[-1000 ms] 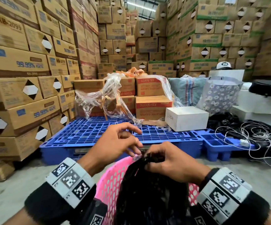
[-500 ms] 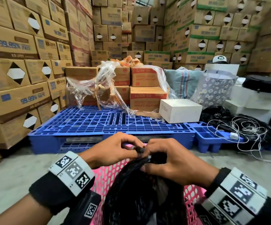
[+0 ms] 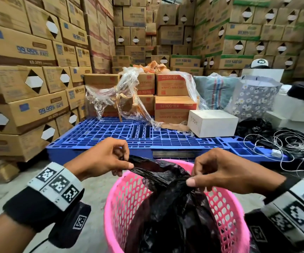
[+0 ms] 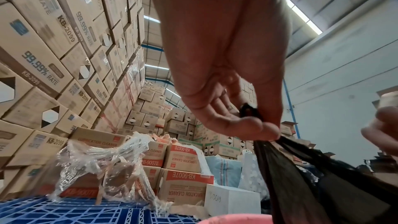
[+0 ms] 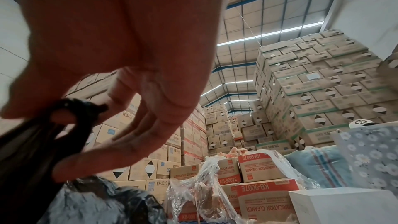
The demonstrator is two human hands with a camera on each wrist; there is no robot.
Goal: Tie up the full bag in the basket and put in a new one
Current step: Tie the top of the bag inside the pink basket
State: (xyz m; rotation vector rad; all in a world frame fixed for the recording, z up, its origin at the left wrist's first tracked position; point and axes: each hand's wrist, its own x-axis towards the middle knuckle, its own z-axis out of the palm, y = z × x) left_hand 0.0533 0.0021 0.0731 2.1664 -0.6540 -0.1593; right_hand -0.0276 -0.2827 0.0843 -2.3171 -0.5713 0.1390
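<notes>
I am pinching one black bag (image 3: 167,194) ear in my left hand (image 3: 100,157) at ten o'clock, the other in my right hand (image 3: 226,172) at two; bag sitting in the pink basket (image 3: 129,198), knot seemingly unfinished, new bag not yet fitted.

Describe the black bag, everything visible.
The black bag is thin, glossy, crinkled plastic, standing in the pink basket and rising above its rim. Its top is drawn into two stretched ends: the left hand pinches one, the right hand the other, held apart. No finished knot shows.
</notes>
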